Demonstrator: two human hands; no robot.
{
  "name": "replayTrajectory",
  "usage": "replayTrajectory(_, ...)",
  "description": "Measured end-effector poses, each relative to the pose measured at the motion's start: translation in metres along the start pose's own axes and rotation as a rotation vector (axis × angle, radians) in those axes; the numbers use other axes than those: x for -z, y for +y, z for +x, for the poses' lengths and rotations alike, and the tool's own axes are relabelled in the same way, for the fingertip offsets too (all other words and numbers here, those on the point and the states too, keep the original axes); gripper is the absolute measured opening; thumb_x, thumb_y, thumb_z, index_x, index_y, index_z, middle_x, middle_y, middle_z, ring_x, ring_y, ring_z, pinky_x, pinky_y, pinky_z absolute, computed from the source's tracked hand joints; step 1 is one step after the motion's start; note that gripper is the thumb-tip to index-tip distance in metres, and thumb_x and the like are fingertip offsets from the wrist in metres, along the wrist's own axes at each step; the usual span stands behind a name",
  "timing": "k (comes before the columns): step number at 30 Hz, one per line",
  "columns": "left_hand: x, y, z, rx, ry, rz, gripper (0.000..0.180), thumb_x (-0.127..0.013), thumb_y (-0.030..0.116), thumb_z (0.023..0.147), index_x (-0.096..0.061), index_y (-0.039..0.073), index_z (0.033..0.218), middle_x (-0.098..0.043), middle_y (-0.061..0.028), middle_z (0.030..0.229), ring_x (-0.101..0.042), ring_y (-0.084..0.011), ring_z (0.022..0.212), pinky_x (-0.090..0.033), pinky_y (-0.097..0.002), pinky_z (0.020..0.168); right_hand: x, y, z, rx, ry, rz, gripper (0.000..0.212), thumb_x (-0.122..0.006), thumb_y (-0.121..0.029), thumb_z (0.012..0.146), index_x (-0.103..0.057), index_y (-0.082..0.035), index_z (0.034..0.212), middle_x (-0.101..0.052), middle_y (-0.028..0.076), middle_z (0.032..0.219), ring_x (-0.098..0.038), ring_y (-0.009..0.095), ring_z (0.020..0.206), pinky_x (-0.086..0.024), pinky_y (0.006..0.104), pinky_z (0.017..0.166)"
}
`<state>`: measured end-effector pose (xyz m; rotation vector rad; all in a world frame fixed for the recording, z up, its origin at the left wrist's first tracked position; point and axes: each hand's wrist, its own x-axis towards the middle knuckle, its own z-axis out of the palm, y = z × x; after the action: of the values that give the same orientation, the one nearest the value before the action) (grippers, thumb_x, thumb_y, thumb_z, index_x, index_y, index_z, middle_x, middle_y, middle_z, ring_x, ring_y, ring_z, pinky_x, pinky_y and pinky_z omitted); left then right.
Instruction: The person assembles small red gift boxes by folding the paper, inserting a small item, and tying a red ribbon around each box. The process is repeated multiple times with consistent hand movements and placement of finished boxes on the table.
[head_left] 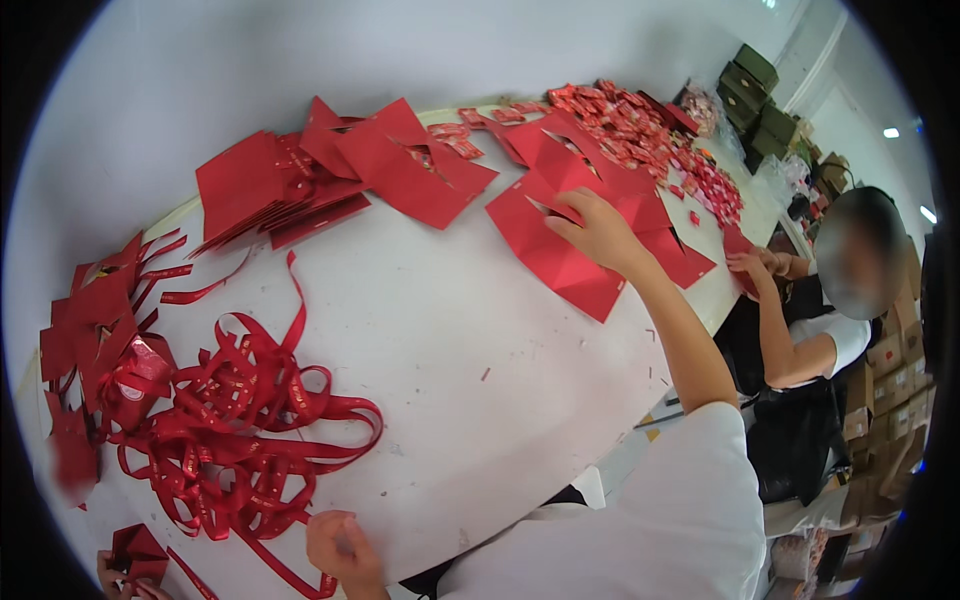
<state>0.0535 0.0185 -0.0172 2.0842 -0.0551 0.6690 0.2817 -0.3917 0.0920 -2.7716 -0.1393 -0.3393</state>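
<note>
Out across the white table (450, 340) stretches the right arm, and the right hand (597, 232) is down on a red card (575, 280) at the table's far side! Thumb and fingers sit a little apart, right beside the slit in the card — whether they pinch its edge, I cannot tell. That card lies creased and spread out, overlapping more red cards behind it and to its right.

Over to the left hand (340, 545), low by the near edge, fingers curled loosely; whether anything is in its grasp, I cannot tell. Just beside it runs a length of red ribbon (245, 430), trailing from a big, glossy tangle on the left part of the table.

Along the back, a leaning stack of red folders (240, 190) stands next to more slit red cards, and beyond them spreads a heap of small red packets (620, 125), with little red and pink pieces (712, 190) in front. Red boxes (100, 310) crowd the left end.

And company at both ends — a co-worker at the right (845, 340) has both hands at a red sheet (738, 255), while another person's hands (120, 585), bottom left, hold a red box (138, 550).
</note>
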Motion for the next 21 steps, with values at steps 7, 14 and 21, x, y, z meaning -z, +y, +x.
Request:
replayTrajectory(7, -0.007, 0.014, 0.002, -0.166, 0.064, 0.106, 0.003, -0.055, 0.001, 0.081, -0.052, 0.000, 0.082, -0.057, -0.0124, 0.076, -0.054, -0.0269, 0.067, -0.043, -0.0340, 0.060, -0.002, 0.078, -0.051, -0.375, -0.122, -0.112, 0.067, -0.059, -0.055, 0.080, -0.052, -0.002, 0.120, -0.056, 0.017, 0.118, -0.053, 0.031, 0.110, -0.045, 0.0442, 0.087)
replayTrajectory(14, -0.066, 0.088, 0.039, -0.425, -0.306, 0.026, 0.010, -0.058, -0.001, 0.073, -0.057, 0.000, 0.083, -0.059, -0.0142, 0.079, -0.056, -0.0303, 0.072, -0.045, -0.0365, 0.065, -0.046, 0.088, -0.068, -0.020, -0.081, -0.066, 0.060, -0.067, -0.047, 0.076, -0.048, -0.004, 0.114, -0.054, 0.022, 0.104, -0.054, 0.037, 0.097, -0.044, 0.0454, 0.081)
replayTrajectory(21, -0.195, 0.114, 0.114, -0.508, -0.529, 0.188, 0.046, -0.073, 0.015, 0.072, -0.058, 0.007, 0.115, -0.046, -0.0167, 0.129, -0.039, -0.0372, 0.124, -0.034, -0.0444, 0.102, -0.042, 0.047, -0.126, 0.476, -0.102, 0.021, 0.056, -0.070, -0.035, 0.074, -0.050, -0.005, 0.117, -0.047, 0.024, 0.120, -0.049, 0.037, 0.109, -0.039, 0.0468, 0.094)
